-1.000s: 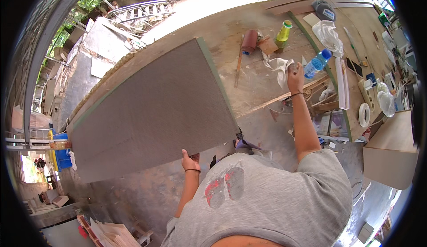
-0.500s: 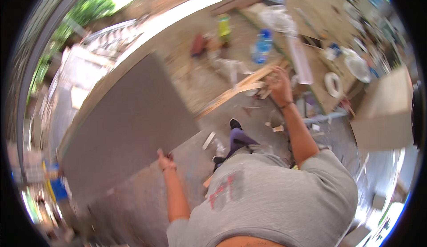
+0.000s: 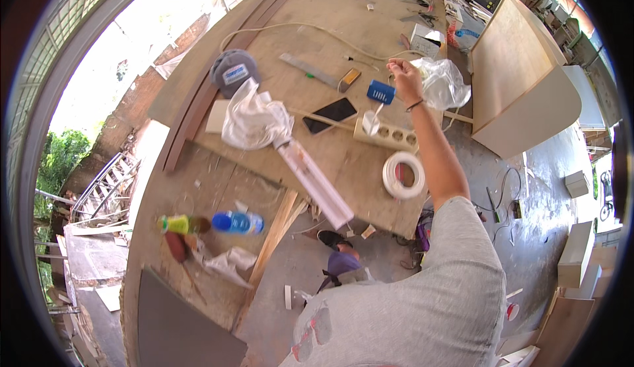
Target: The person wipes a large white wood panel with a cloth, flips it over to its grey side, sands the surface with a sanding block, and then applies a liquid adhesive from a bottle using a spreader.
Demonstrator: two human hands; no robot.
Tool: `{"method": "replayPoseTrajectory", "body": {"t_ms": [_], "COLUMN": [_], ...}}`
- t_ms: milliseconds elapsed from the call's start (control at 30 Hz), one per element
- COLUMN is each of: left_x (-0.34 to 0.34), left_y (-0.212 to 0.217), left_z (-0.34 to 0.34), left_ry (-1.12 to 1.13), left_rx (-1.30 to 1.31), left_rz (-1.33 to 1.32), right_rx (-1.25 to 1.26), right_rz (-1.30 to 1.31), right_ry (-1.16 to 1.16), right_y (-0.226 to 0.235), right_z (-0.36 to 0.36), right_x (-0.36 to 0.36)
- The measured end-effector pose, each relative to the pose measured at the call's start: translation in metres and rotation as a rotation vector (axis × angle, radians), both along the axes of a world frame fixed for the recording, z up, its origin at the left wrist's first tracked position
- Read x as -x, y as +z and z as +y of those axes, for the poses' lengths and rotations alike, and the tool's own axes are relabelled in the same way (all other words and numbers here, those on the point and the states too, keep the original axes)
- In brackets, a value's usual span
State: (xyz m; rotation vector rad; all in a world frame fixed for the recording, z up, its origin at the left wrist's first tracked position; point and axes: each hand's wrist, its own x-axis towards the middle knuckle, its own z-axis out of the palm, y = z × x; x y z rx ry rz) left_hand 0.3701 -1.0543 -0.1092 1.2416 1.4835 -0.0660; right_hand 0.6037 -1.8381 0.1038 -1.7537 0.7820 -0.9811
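My right hand [image 3: 405, 79] is raised over the workbench with its fingers loosely bent and apart, and nothing shows in it. Just below its fingertips stands a small blue speaker [image 3: 381, 92]; a clear plastic bag [image 3: 446, 84] lies beside the wrist. Nearer me are a power strip [image 3: 385, 136] with a white plug and a roll of white cable or tape [image 3: 388, 177]. Left of the hand lie a yellow-and-black device [image 3: 349, 80], a metal strip [image 3: 307, 70] and a dark phone [image 3: 330, 116]. My left hand is out of the picture.
A grey cap [image 3: 232, 73], a white crumpled bag [image 3: 254, 119] and a long pale tube [image 3: 317, 185] lie on the bench. Two bottles, blue [image 3: 238, 223] and yellow-green [image 3: 185, 224], are nearer left, above a dark board [image 3: 178, 321]. A wooden cabinet [image 3: 522, 70] stands right.
My view has swung to the right. My right hand has gone from the wooden strip to above the speaker. The left hand, earlier at the dark board's edge, has left the picture.
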Motion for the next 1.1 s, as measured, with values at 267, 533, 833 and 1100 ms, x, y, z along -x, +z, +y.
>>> {"method": "replayPoseTrajectory", "body": {"t_ms": [267, 533, 833, 1100], "left_x": [-0.035, 0.112, 0.106, 0.110], "left_y": [0.029, 0.065, 0.038, 0.010], "left_z": [-0.056, -0.064, -0.093, -0.076], "left_ry": [-0.812, -1.003, -0.503, -0.560], "left_rx": [-0.294, -0.379, -0.419, -0.311], "left_rz": [0.461, 0.728, 0.654, 0.677], "right_rx": [1.133, 0.521, 0.544, 0.546], "right_rz": [1.117, 1.093, 1.012, 0.986], "right_ry": [0.153, 0.166, 0.049, 0.011], "right_y": [-0.087, -0.191, -0.164, -0.152], "right_z": [-0.274, -0.335, -0.276, -0.262], "right_x": [-0.076, -0.121, -0.132, -0.134]}}
